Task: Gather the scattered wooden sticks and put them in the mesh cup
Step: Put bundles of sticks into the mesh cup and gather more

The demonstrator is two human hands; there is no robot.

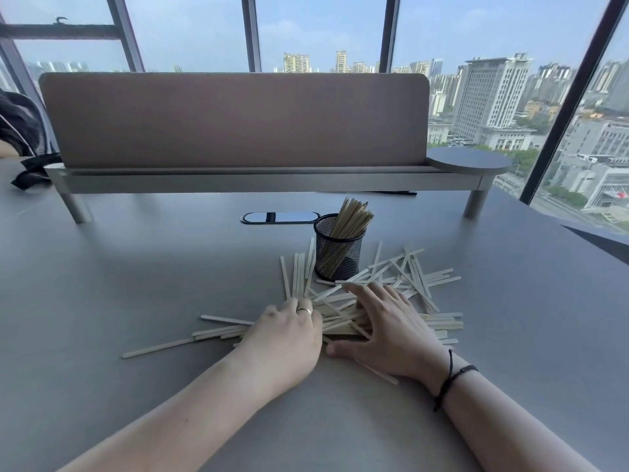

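Observation:
Pale wooden sticks lie scattered over the grey table, in front of and to the right of a black mesh cup. The cup stands upright with a bundle of sticks leaning out of it. My left hand, a ring on one finger, is curled over a bunch of sticks at the left of the pile. My right hand lies on the middle of the pile with fingers spread, pressing the sticks toward the left hand. The sticks under both hands are partly hidden.
A raised shelf with a brown divider panel runs across the back of the table. A dark oval cable port sits left of the cup. Dark clothing of another person shows at the far left. Windows rise behind.

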